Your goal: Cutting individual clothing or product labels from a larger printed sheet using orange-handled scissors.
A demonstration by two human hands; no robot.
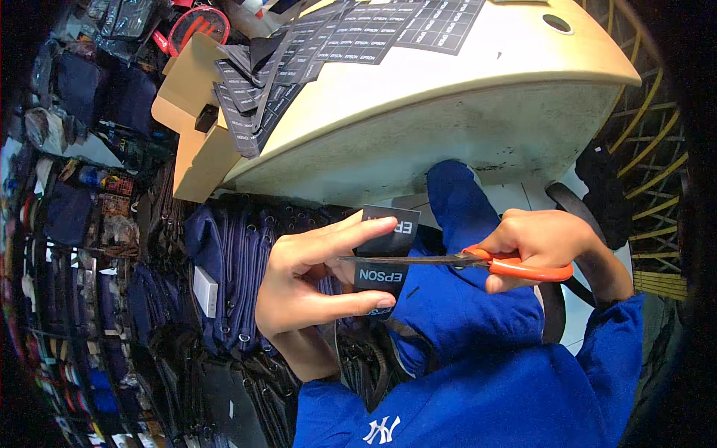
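Black fabric-like label strip (379,275) with pale print is pinched by my left hand (302,280), its index finger on the upper part and thumb on the lower part. My right hand (541,237) grips scissors (523,269) by their orange handles. The blades point left and lie across the strip, between its upper and lower parts. They look nearly closed; I cannot tell whether the two parts are still joined. Both hands are over my lap, in front of the table.
More black printed label sheets (366,33) lie across the pale wooden table (523,45), some overlapping its left edge. An open cardboard box (198,160) stands at that corner. Dark blue bags (235,276) are stacked on the left, with a white box (205,291) on them.
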